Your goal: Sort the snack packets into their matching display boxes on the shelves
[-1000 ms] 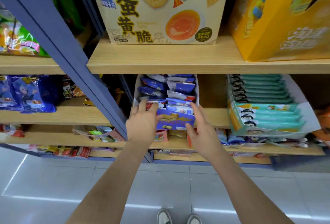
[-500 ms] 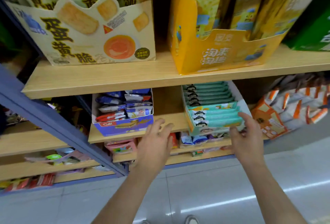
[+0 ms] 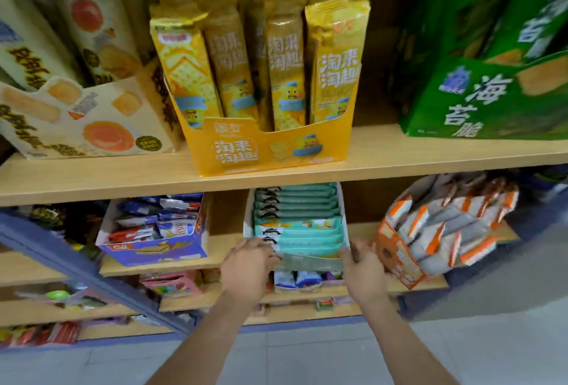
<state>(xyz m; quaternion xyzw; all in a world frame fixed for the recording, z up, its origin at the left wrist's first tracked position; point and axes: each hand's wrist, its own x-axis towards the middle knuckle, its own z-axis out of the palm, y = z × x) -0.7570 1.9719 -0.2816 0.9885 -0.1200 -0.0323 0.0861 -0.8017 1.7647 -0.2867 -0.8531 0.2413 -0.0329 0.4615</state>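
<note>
Squarely between the two hands sits the teal display box (image 3: 310, 261), on the middle shelf (image 3: 216, 245). The left hand (image 3: 246, 264) curls its fingers round the box's front left corner, and the right hand (image 3: 365, 268) grips the front right corner. Blur hides exactly how the fingertips lie. Both forearms reach up from the lower edge of the view, over the pale tiled floor (image 3: 307, 360).

Inside the box, teal packets (image 3: 298, 231) lie stacked in a neat row running back from the hands.

Left of the left hand, on the same shelf, a blue display box (image 3: 153, 251) holds a jumble of blue, white and red packets (image 3: 166, 225). Just beside the right hand, an orange-and-white box (image 3: 396, 258) stands tilted, its packets (image 3: 445, 225) fanned outward and upward to the right.

Above the hands, the upper shelf (image 3: 123, 178) carries a yellow display box (image 3: 264, 151) with tall yellow cracker packs (image 3: 335, 71) standing upright in it. A cream box (image 3: 92, 135) sits to its left and a green box (image 3: 479, 102) to its right.

Below the hands, small blue-and-white packets (image 3: 296, 280) show on the next shelf down. A blue shelf post (image 3: 76, 264) slants down well to the left of the left hand.
</note>
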